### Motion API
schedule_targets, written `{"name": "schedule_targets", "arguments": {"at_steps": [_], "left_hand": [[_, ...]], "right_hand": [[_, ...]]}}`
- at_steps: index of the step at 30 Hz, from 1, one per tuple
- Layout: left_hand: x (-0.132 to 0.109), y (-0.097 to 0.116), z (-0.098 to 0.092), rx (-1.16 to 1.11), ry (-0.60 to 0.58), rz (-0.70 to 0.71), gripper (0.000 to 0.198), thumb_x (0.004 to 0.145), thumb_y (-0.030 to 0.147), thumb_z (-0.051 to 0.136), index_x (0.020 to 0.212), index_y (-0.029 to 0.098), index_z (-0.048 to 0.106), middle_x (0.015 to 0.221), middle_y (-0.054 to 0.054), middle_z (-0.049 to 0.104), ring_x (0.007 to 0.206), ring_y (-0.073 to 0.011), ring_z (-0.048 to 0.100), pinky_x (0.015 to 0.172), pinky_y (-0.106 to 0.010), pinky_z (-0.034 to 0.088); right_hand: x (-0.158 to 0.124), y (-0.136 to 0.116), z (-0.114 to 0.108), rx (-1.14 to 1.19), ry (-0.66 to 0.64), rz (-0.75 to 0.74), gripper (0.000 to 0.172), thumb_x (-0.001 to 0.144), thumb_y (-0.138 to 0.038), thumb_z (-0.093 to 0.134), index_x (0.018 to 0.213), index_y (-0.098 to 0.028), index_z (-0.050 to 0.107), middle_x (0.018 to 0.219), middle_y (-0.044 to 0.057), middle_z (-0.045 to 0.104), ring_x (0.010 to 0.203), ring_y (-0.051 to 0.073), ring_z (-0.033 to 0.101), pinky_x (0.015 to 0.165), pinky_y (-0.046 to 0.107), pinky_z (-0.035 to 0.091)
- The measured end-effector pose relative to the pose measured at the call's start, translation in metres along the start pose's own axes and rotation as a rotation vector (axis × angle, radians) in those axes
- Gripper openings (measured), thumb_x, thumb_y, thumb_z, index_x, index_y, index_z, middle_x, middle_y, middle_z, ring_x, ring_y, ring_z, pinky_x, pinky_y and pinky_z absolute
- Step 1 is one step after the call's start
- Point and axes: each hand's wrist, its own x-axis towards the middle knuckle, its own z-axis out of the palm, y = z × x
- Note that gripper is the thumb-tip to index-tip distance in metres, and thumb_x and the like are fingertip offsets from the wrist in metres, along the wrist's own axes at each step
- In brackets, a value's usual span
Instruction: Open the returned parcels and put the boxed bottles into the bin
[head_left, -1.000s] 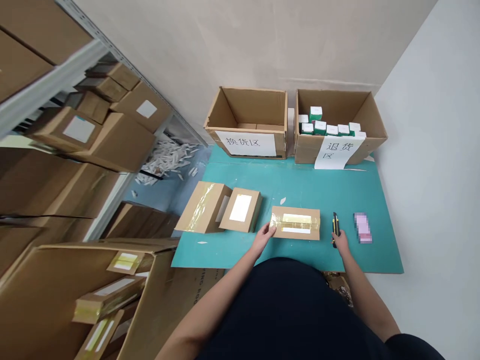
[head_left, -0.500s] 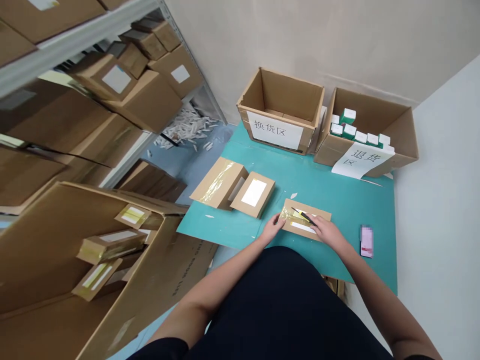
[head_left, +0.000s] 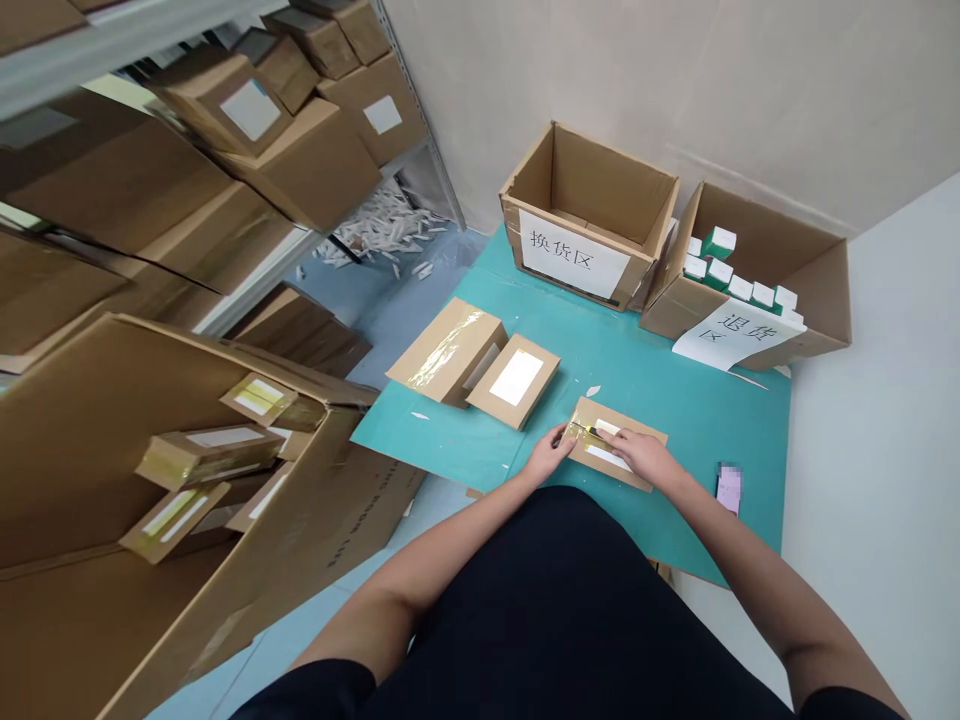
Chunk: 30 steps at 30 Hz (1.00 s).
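Note:
A small taped cardboard box with white labels lies on the green table in front of me. Against its left end rests my left hand, fingers closed on the edge and steadying it. My right hand grips a yellow-and-black box cutter, held low over the box. The cutter's blade points left, at the clear tape near the left end; whether it is in the tape I cannot make out. Much of the box's right half is under my right hand.
Two closed cartons, one taped and one labelled, sit to the left. At the back stand two open boxes, the right one holding several green-and-white packs. A phone lies right. Below left is a large carton; shelves rise behind.
My right hand has brought the box cutter down and left, from above the box's middle to the tape by its left end. The left hand stays on the box. The view has shifted slightly.

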Motion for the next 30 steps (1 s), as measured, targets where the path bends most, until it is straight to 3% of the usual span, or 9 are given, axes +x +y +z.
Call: {"name": "schedule_targets", "arguments": {"at_steps": [19, 30], "left_hand": [[-0.002, 0.003, -0.001, 0.016, 0.026, -0.022, 0.053, 0.074, 0.045, 0.079, 0.12, 0.02, 0.07, 0.127, -0.008, 0.072, 0.12, -0.0298, 0.065, 0.111, -0.044, 0.045], [-0.002, 0.003, -0.004, 0.055, 0.028, -0.019, 0.055, 0.076, 0.047, 0.076, 0.122, 0.018, 0.069, 0.128, -0.01, 0.07, 0.123, -0.0316, 0.063, 0.112, -0.046, 0.044]], "right_hand": [[-0.007, -0.008, 0.006, -0.097, -0.033, 0.062, 0.067, 0.098, -0.013, 0.042, 0.157, -0.043, 0.031, 0.111, 0.006, 0.065, 0.091, 0.021, 0.065, 0.076, 0.026, 0.044], [-0.013, -0.005, 0.011, -0.117, -0.047, 0.079, 0.068, 0.097, -0.013, 0.043, 0.156, -0.045, 0.032, 0.114, 0.007, 0.065, 0.093, 0.022, 0.065, 0.076, 0.027, 0.045]]}}
